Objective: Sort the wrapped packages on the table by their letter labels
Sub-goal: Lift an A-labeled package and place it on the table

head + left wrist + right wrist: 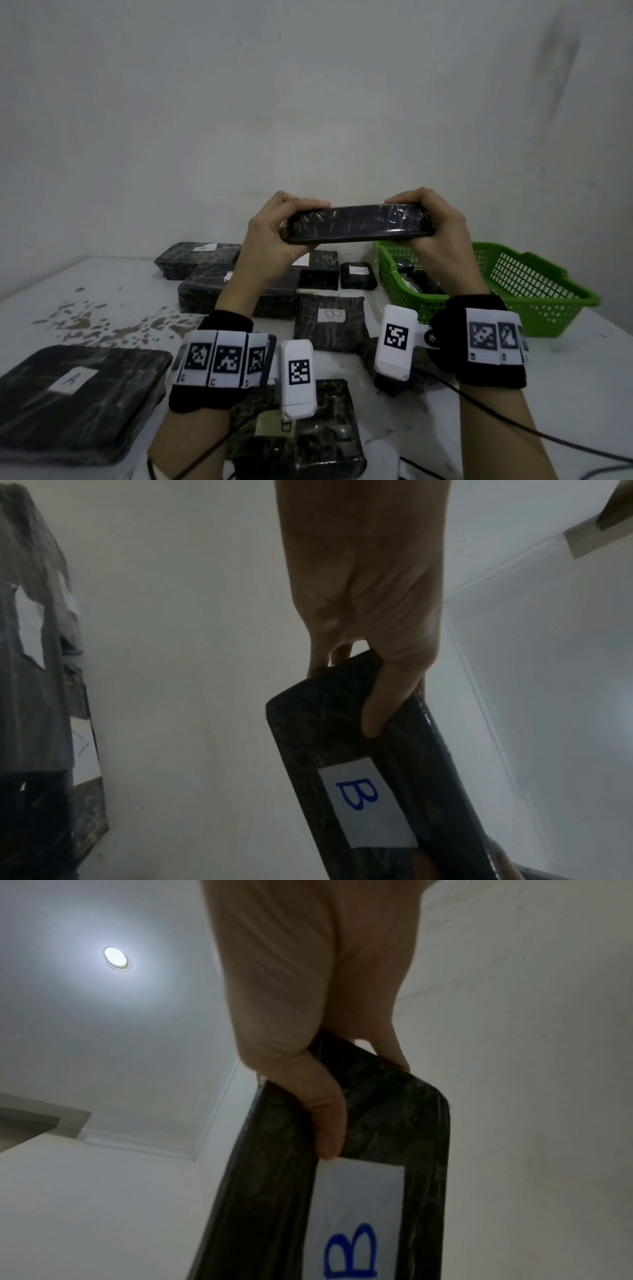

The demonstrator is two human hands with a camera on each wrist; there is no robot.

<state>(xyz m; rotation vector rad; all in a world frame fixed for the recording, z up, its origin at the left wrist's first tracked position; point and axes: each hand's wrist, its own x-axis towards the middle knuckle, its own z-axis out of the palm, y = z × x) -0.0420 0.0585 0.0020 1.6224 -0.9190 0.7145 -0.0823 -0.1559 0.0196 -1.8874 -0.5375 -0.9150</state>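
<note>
Both hands hold one black wrapped package (359, 224) up above the middle of the desk (102, 291), well clear of everything lying on it. The left hand (274, 236) grips its left end and the right hand (435, 226) its right end. In the head view only a long dark edge shows. The wrist views look at the underside, where a white label (366, 803) carries a blue letter B, so the lift and tilt probably serve to read that label.

On each hand the fingers (298, 200) curl over the far edge while the thumb (387, 702) presses the labelled face; this is a firm closed grip at both ends, not a flat carry.

Below lie other wrapped packages: one marked A (73, 401) at near left, one marked B (330, 323) in the middle, another B package (308, 431) nearest. A green basket (548, 301) stands at right with dark items inside. Judging by its letter, the held package belongs with the B ones.
</note>
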